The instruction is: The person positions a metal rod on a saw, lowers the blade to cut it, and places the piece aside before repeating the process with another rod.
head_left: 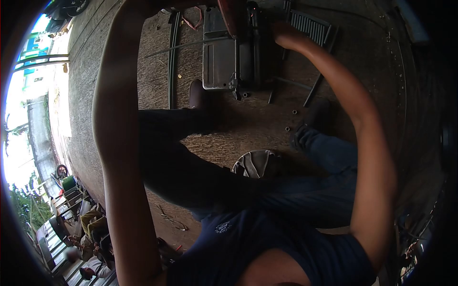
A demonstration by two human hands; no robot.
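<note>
At the top edge, my left hand (228,18) is partly cut off, above a grey metal machine base (219,64); its grip is unclear. To the right of the machine, my right hand (286,37) is beside the dark body of the machine (255,52), with its fingers lost in shadow. A thin rod (236,59) runs along the base to a small clamp-like part (234,84). Whether either hand touches the machine cannot be made out. A long thin bar (176,47) crosses the base's left side.
Metal rails (172,71) lie left of the machine. A slatted metal frame (310,28) is at the upper right. Small rings (295,112) lie on the floor near my foot. A round stool-like object (257,162) is between my legs. People (93,267) sit at the lower left.
</note>
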